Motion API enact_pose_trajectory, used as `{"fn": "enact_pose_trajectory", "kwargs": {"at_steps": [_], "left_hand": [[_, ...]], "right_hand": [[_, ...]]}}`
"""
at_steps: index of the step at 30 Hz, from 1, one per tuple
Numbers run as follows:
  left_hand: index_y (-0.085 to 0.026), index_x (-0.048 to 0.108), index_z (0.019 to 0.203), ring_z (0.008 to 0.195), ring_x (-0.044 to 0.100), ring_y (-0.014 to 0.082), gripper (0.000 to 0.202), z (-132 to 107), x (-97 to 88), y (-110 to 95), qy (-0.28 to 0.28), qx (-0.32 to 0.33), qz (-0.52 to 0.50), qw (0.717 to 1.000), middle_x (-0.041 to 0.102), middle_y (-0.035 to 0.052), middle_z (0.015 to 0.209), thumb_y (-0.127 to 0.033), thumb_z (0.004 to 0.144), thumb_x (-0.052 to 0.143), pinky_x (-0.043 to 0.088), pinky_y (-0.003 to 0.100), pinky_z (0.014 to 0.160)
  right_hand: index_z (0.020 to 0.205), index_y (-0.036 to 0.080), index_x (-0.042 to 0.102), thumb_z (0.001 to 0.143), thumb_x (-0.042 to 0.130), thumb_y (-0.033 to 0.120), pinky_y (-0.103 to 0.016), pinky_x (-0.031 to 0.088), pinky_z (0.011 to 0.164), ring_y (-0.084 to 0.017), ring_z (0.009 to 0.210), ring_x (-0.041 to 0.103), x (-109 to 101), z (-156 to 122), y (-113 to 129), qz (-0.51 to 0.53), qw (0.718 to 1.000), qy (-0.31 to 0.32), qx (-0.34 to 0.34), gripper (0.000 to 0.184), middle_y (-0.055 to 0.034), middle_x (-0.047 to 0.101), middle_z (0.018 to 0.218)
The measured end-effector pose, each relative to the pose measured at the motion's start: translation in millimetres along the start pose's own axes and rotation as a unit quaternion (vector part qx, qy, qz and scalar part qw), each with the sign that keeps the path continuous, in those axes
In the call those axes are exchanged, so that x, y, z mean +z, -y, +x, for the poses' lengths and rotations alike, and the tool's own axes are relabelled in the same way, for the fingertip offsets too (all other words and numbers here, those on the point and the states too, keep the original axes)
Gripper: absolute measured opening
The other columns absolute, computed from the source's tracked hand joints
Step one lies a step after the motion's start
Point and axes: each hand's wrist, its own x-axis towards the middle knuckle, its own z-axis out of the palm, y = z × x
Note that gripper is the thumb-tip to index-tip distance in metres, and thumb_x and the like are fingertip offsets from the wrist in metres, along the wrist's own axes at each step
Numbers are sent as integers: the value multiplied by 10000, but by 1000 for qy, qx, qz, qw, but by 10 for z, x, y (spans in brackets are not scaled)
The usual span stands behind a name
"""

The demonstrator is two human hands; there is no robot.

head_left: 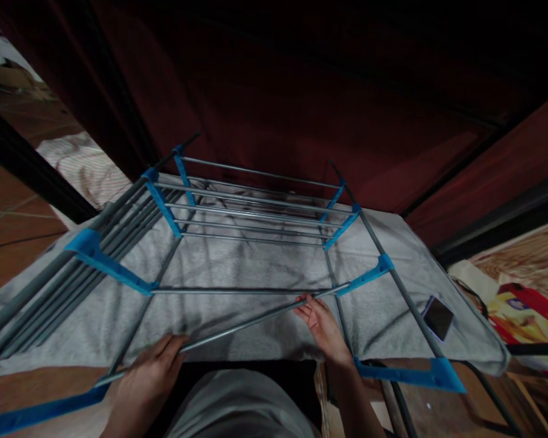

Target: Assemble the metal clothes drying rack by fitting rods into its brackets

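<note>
A metal rack (255, 201) of grey rods and blue plastic brackets stands over a grey towel (219, 261). A loose grey rod (246, 325) runs slantwise from lower left to a blue bracket (367, 277) at the right. My left hand (150, 371) is wrapped around the rod's lower end. Near the upper end, my right hand (322, 322) pinches the rod with its fingertips.
A dark phone (438, 316) lies on the towel at the right. Colourful packaging (524, 316) sits on the floor at far right. Dark red furniture fills the back. Another blue bracket (410, 372) and rack legs are at the lower right, near my right forearm.
</note>
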Motion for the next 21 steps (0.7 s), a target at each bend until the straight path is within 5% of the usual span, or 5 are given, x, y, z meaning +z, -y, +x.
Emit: {"fn": "enact_pose_trajectory", "kwargs": {"at_steps": [10,21], "left_hand": [[-206,712,1145,970,666,236,326,649,-192,-303,-27,127,51,990,720,78,1070,-171,1000,422,505,386,935],[-189,652,1132,887,613,188,261,814,-273,-347,2,218,35,975,656,55,990,-152,1051,406,461,330,842]], "right_hand": [[928,242,750,756,844,316,-325,588,973,-154,1000,716,-72,155,-194,36,998,-41,28,209,-3,767,1007],[1002,271,737,772,788,345,-355,605,991,-164,1011,732,-420,205,-517,-17,997,-75,23,247,-7,748,1082]]}}
